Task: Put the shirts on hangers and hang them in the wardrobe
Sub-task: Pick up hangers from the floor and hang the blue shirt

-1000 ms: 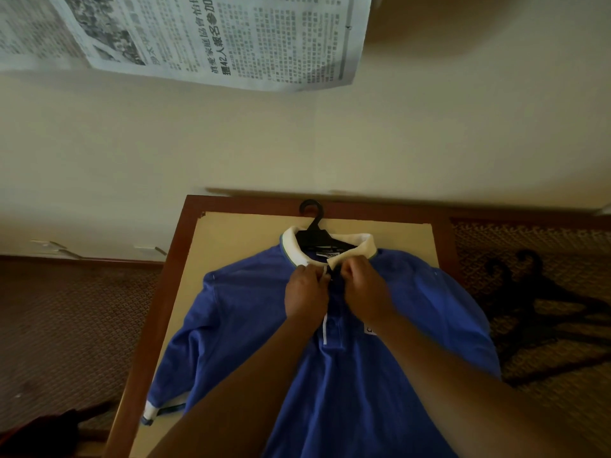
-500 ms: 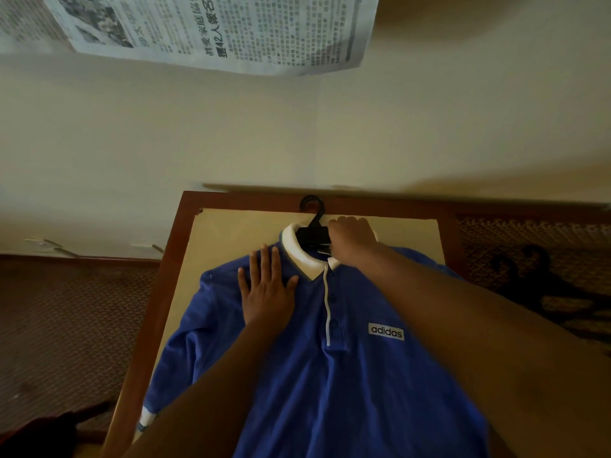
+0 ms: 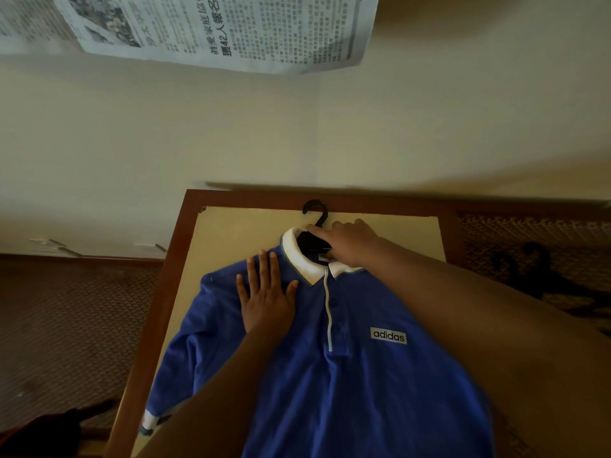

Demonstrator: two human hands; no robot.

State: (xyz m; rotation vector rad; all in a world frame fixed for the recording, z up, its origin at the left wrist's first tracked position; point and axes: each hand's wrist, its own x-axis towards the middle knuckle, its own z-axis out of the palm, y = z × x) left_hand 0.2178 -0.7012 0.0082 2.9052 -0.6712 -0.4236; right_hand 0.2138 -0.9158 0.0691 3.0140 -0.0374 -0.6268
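Observation:
A blue polo shirt (image 3: 347, 385) with a white collar lies face up on a small wooden table (image 3: 158, 312). A black hanger (image 3: 315, 213) is inside it, with its hook sticking out past the collar toward the wall. My left hand (image 3: 266, 299) rests flat, fingers spread, on the shirt's left shoulder. At the collar opening, my right hand (image 3: 350, 242) has its fingers on the hanger's neck just below the hook; I cannot see whether they close round it.
Several spare black hangers (image 3: 529, 272) lie on the patterned carpet to the right of the table. A newspaper sheet (image 3: 211, 28) hangs on the cream wall above. A dark red object (image 3: 39, 431) sits at the lower left by the table.
One second ago both hands were together at the shirt's placket. The left hand then moved flat onto the shoulder and the right hand reached up to the hanger at the collar.

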